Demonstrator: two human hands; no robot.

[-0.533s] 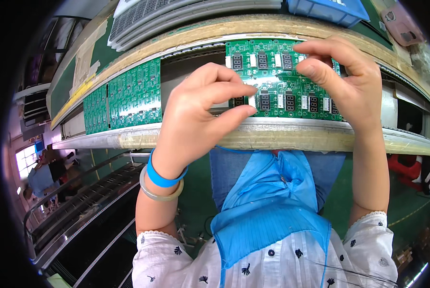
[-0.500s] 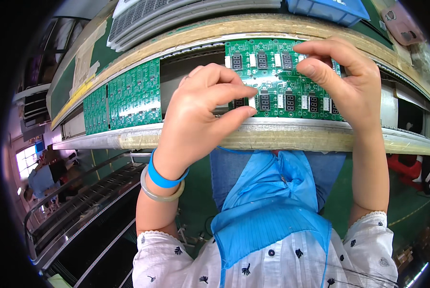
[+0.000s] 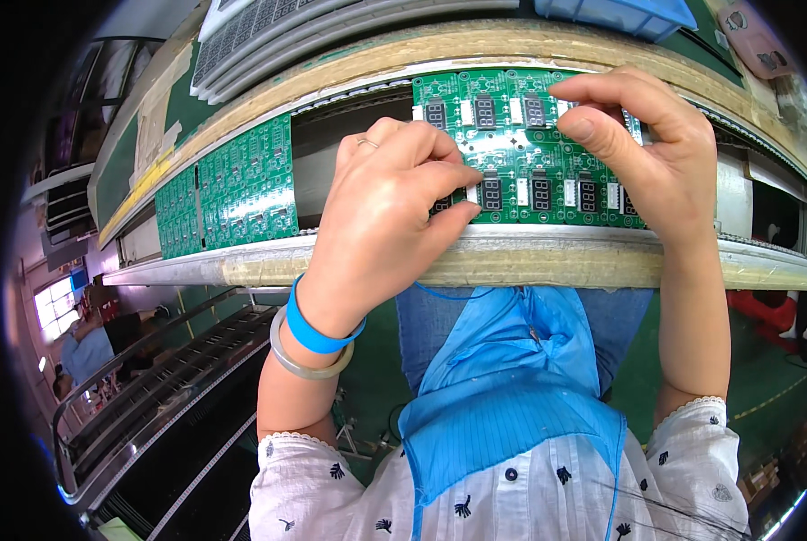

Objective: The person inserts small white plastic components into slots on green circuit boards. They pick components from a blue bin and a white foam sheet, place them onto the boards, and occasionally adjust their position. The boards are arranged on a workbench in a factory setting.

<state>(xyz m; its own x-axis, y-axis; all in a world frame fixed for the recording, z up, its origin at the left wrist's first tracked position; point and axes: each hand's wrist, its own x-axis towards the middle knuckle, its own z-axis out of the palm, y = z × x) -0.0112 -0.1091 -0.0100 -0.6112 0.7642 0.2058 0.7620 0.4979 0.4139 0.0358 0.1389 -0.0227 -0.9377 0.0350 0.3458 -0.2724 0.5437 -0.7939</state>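
A green circuit board panel [image 3: 502, 144] lies in the rails in front of me, bearing rows of black digit displays [image 3: 540, 192] with small white connectors beside them. At its near left part my left hand [image 3: 390, 198] pinches a white connector [image 3: 473, 193] between thumb and forefinger, right by a display. The fingers hide the panel's near left corner. My right hand [image 3: 647, 144] hovers over the right part of the panel, thumb and forefinger apart with nothing seen between them. Its other fingers are curled and partly hidden, so their contents do not show.
More green panels [image 3: 246, 194] sit in the same rails to the left, past a dark gap. A taped wooden edge [image 3: 547, 261] runs along the near side. Beyond the far rail are stacked white trays [image 3: 331, 36] and a blue bin [image 3: 615, 16].
My left thumb and forefinger have come closer together around the connector. My right hand has barely moved. The whole scene has shifted slightly left in view.
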